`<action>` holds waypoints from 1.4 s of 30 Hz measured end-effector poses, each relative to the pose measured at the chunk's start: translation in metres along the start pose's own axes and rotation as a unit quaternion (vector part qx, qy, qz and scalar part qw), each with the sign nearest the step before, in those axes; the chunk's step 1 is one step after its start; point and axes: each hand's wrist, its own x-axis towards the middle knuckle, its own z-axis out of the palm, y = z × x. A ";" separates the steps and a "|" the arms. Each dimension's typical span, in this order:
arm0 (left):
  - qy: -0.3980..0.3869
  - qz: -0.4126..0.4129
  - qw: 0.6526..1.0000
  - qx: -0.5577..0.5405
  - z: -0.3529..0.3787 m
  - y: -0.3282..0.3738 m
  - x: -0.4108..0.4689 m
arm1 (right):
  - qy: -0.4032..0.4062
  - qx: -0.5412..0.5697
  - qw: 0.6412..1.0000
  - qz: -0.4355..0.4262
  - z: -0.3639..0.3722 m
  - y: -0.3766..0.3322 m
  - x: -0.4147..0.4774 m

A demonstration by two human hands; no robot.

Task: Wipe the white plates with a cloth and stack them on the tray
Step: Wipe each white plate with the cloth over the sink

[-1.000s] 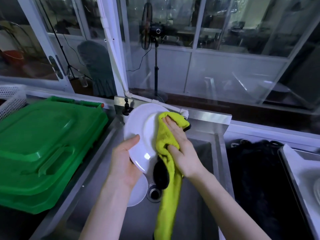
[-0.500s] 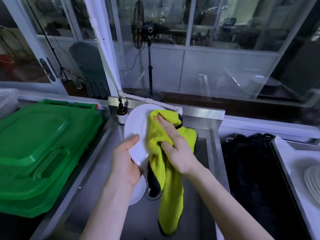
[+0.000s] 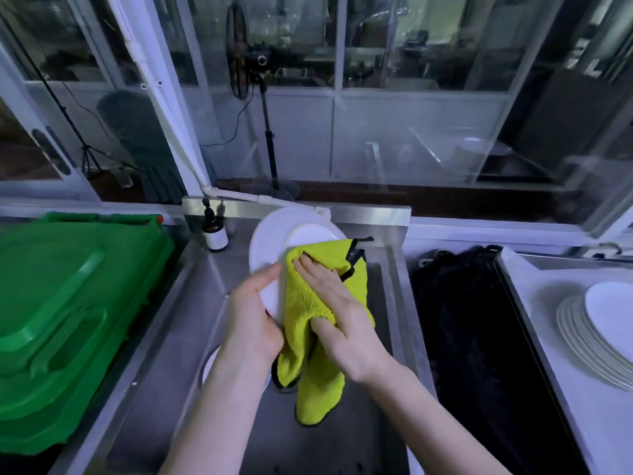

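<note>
Right now the left hand (image 3: 251,323) is gripping a round white ceramic plate (image 3: 270,241) by its lower rim, with the thumb lying across the face and the fingers curling behind. It is holding the plate tilted nearly upright above the stainless steel sink (image 3: 342,447). The right hand (image 3: 339,317) is pressing a yellow-green microfibre cloth with black edging (image 3: 308,303) flat against the plate's face. Its fingers are lying close together on top of the fabric, and the thumb is tucking into a fold and pinching it. The cloth's loose end is hanging down past the wrist towards the sink floor.

A second white plate (image 3: 209,363) is lying in the sink bottom, mostly hidden under the left forearm. Well apart on the right, a stack of round white plates (image 3: 603,323) is sitting on the white-lined metal-rimmed tray (image 3: 582,430). Between the sink and the tray, a black mass (image 3: 462,337) is filling a bay; it is too dark to identify.

On the left, a large green plastic lid with a moulded handle (image 3: 68,303) is lying beside the sink. A small dark pump bottle with a white label (image 3: 214,233) is standing at the sink's back left corner, near the plate but not touching it
</note>
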 end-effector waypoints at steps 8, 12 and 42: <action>0.033 0.064 0.997 0.004 0.007 -0.012 0.000 | 0.076 0.078 0.990 0.094 -0.041 0.034 -0.060; 0.035 0.086 0.996 0.010 0.009 -0.022 -0.006 | 0.238 0.036 0.946 0.219 -0.067 0.051 -0.066; 0.014 0.168 0.901 0.400 0.031 -0.015 0.030 | 0.263 -0.191 0.931 0.168 -0.136 0.025 -0.041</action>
